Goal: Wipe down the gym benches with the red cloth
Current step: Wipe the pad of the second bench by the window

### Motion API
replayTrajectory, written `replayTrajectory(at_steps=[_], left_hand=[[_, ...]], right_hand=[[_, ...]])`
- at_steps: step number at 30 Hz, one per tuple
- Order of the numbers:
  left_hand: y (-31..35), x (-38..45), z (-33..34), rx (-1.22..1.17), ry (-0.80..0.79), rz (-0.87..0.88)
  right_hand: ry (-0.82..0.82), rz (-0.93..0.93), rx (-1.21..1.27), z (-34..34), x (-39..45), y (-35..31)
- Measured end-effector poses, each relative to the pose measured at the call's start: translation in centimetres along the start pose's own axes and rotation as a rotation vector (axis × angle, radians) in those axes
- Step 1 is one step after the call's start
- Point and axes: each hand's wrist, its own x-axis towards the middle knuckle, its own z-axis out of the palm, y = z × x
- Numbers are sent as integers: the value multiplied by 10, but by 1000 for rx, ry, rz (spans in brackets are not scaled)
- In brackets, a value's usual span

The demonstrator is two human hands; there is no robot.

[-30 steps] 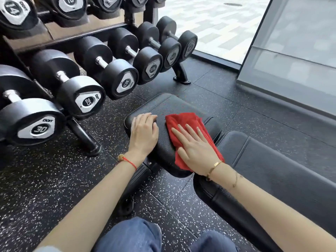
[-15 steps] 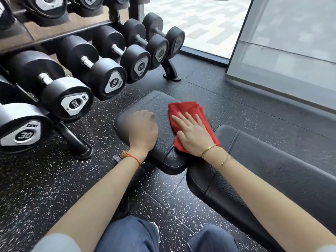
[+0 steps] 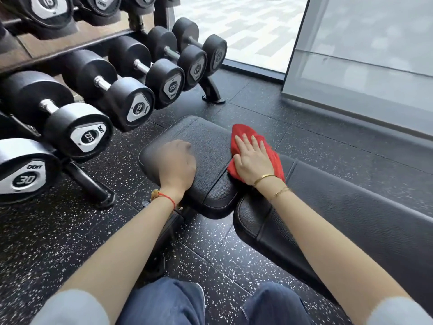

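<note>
A black padded gym bench lies in front of me, with its seat pad (image 3: 206, 139) to the left and its long back pad (image 3: 351, 207) to the right. The red cloth (image 3: 243, 133) lies over the right edge of the seat pad, by the gap between the pads. My right hand (image 3: 251, 160) presses flat on the cloth, fingers straight. My left hand (image 3: 178, 164), blurred, rests on the near left part of the seat pad with its fingers bent over the pad.
A dumbbell rack (image 3: 210, 90) with several black dumbbells (image 3: 126, 99) stands close on the left, its foot near the seat pad. Speckled black rubber floor (image 3: 293, 118) surrounds the bench. A glass panel (image 3: 363, 55) rises at the right. My knees (image 3: 164, 301) are at the bottom.
My right hand has slid the red cloth rightwards across the seat pad to its right edge. My left hand has stayed on the pad, and its fingers have drawn back from the far edge.
</note>
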Motion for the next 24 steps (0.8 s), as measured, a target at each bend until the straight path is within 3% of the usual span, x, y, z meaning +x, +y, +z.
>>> replayTrajectory(at_steps=[4,7,12,19,24], left_hand=[[2,-2,1,55,-43,2],[8,-6,-1,61,-82,-16],[47,-22,-3,-145,-128,-1],[105,-54,8,-190,-239,176],[104,-68,15,-91,-255,272]], right_hand=[[-34,-195,-29,0,-60,1],[-42,-219,-45,-8,-110,10],[6,-120,-72,-14,-151,37],[11,182,-20,-25,-71,60],[27,44,12,-17,-114,54]])
